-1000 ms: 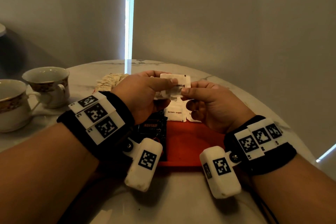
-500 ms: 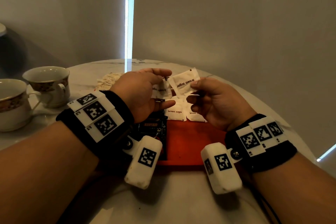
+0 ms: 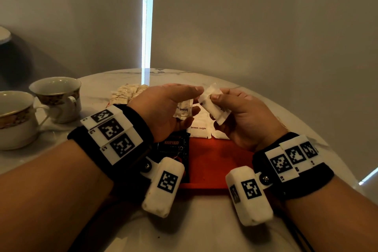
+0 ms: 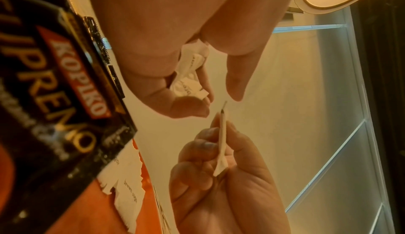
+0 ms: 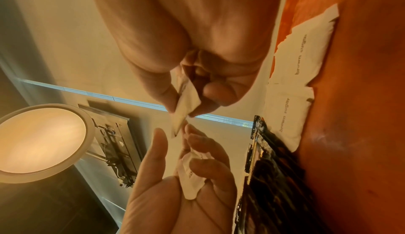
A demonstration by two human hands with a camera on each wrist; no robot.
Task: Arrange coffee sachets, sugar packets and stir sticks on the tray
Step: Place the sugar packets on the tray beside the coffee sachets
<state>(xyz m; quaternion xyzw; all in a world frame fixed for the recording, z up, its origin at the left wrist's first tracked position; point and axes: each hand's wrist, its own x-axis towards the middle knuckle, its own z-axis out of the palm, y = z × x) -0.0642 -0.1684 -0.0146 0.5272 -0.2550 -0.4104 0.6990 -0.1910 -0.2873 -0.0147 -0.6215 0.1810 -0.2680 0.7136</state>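
A red tray (image 3: 214,165) lies on the round marble table in front of me. On it are a black Kopiko coffee sachet (image 3: 173,146) at the left and two white brown-sugar packets (image 3: 198,129) along the far edge. My left hand (image 3: 192,102) hovers above the tray and holds crumpled white sugar packets (image 3: 183,111) against its palm. My right hand (image 3: 216,101) pinches a single sugar packet (image 3: 212,106), tilted, close to the left fingertips. The left wrist view shows that packet (image 4: 222,142) edge-on. No stir sticks are visible.
A pile of pale packets (image 3: 126,94) lies on the table behind my left hand. Two gold-rimmed teacups (image 3: 58,98) stand at the left. The table's (image 3: 204,231) rounded edge runs close behind the tray, with a grey wall beyond it.
Both hands were holding the packets together. My right hand has pulled one packet away from the left hand's bunch and tilted it down. Both hands stay above the tray.
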